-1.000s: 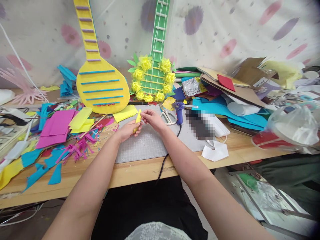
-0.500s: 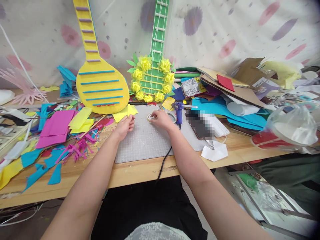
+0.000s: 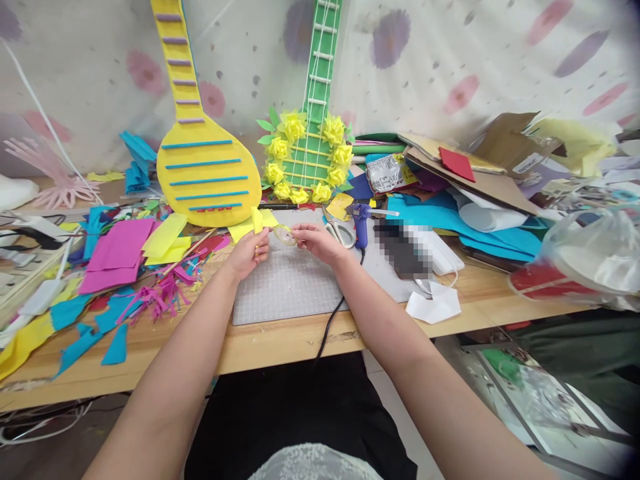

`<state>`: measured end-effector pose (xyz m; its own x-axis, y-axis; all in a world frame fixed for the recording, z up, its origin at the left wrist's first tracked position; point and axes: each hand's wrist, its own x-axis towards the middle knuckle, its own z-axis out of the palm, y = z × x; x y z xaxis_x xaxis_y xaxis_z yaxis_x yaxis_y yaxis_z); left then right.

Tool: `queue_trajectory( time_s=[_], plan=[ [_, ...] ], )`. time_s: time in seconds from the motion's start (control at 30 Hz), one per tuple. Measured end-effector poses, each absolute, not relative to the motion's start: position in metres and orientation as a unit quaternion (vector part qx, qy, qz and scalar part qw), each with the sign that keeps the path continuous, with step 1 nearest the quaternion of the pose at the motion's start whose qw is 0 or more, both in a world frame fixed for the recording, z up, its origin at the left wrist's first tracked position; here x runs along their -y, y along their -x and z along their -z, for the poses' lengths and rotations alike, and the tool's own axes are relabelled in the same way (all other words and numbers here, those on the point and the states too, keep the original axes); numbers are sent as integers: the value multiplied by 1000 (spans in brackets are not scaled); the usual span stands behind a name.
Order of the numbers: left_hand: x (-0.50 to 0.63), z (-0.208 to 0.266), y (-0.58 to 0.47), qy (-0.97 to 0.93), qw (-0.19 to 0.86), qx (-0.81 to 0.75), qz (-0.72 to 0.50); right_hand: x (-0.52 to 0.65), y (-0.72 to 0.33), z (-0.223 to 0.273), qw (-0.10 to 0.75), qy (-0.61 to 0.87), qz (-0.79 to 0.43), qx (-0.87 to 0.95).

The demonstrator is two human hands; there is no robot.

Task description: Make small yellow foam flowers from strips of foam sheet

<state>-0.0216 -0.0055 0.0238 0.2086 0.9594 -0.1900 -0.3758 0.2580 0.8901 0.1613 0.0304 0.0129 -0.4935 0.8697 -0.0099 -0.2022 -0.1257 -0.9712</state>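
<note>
My left hand (image 3: 250, 253) is closed on a small folded piece of yellow paper (image 3: 257, 221), which sticks up above the fingers. More yellow paper lies behind it on the mat. Between the thumb and fingers of my right hand (image 3: 316, 241) is a small pale ring that looks like a tape roll (image 3: 285, 235), tilted and raised off the grey cutting mat (image 3: 290, 293). Its left rim comes close to the yellow paper; whether they touch I cannot tell. Scissors (image 3: 345, 235) lie just right of my right hand, beside a purple glue gun (image 3: 361, 227).
A yellow paper instrument (image 3: 207, 177) and a green one (image 3: 313, 150) ringed with yellow flowers lean at the back. Paper scraps, with magenta sheets (image 3: 117, 250), crowd the left. A phone (image 3: 400, 250), blue sheets (image 3: 435, 213) and a bagged red tub (image 3: 555, 280) are right.
My right hand has lifted the tape roll off the mat and brought it left, near the yellow paper. The scissors show more fully. My left hand keeps its hold.
</note>
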Motion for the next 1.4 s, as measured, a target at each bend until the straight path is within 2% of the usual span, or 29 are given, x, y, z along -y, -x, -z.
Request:
queue_trajectory(
  time_s=[0.13, 0.47, 0.8, 1.13, 1.4],
  plan=[
    [5, -22, 21, -369, 706, -374, -474, -28, -155, -11, 389, 301, -732, 472],
    [2, -17, 23, -290, 773, -373, -424, -28, -150, -4, 357, 282, -755, 473],
    [4, -19, 21, -192, 830, -302, -428, -20, -144, -10, 380, 237, -768, 458],
    [5, -21, 25, -289, 799, -328, -412, -27, -154, -8, 381, 250, -723, 519],
    [8, -20, 22, -406, 718, -370, -427, -31, -155, -3, 354, 259, -667, 602]
  ],
)
